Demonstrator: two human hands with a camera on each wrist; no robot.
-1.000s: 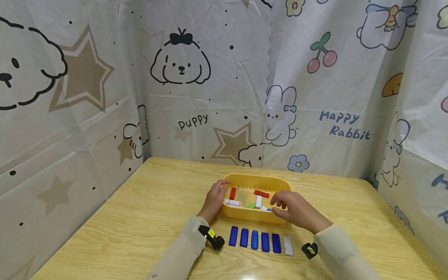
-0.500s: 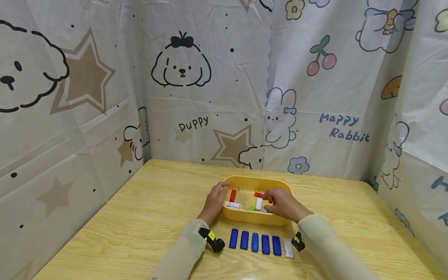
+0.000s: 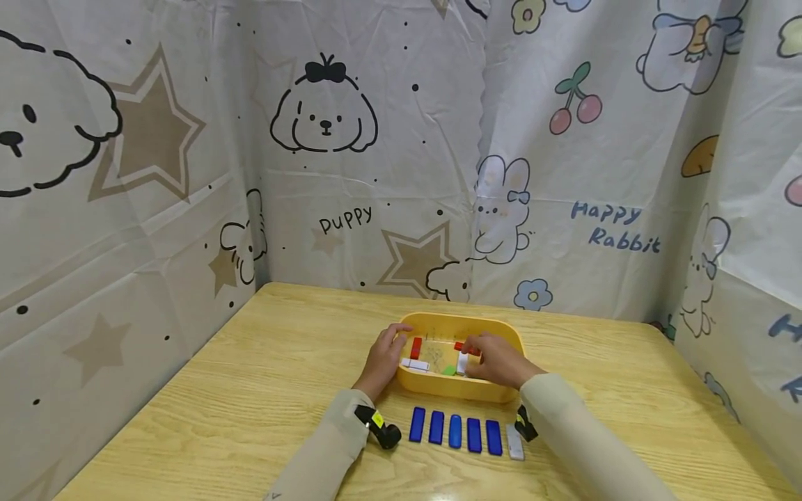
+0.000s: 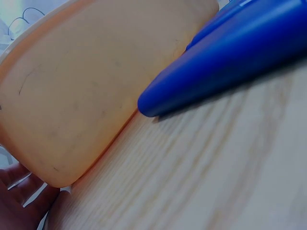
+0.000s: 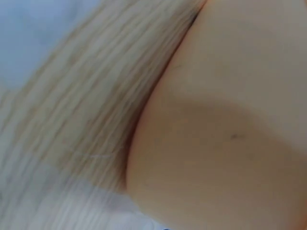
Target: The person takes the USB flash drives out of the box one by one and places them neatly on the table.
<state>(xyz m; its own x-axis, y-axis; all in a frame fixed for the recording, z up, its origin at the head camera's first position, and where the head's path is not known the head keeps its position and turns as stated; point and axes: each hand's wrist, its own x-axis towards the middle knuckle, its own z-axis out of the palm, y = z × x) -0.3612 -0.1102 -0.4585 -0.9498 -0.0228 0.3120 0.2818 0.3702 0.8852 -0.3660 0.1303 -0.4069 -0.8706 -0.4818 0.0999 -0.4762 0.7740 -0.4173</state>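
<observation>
A yellow oval tray [image 3: 464,322] sits mid-table and holds red [image 3: 415,347], white [image 3: 416,364] and green [image 3: 449,370] blocks. My left hand [image 3: 391,344] grips the tray's left rim, thumb over the edge. My right hand [image 3: 471,355] reaches into the tray, its curled fingertips on an upright white block [image 3: 461,363] beside a red one [image 3: 459,345]; whether it pinches either is hidden. The left wrist view shows the tray wall [image 4: 86,86] and a blue block [image 4: 230,52] close up. The right wrist view is a blur of tray wall [image 5: 230,134] and wood.
Several blue blocks [image 3: 454,430] and one white block [image 3: 515,442] lie in a row on the wooden table [image 3: 263,390] in front of the tray. Cartoon-print curtains [image 3: 351,174] enclose the table at the back and both sides.
My right hand has moved left from the tray's front right edge into the tray, onto the white and red blocks. The left hand has stayed on the rim.
</observation>
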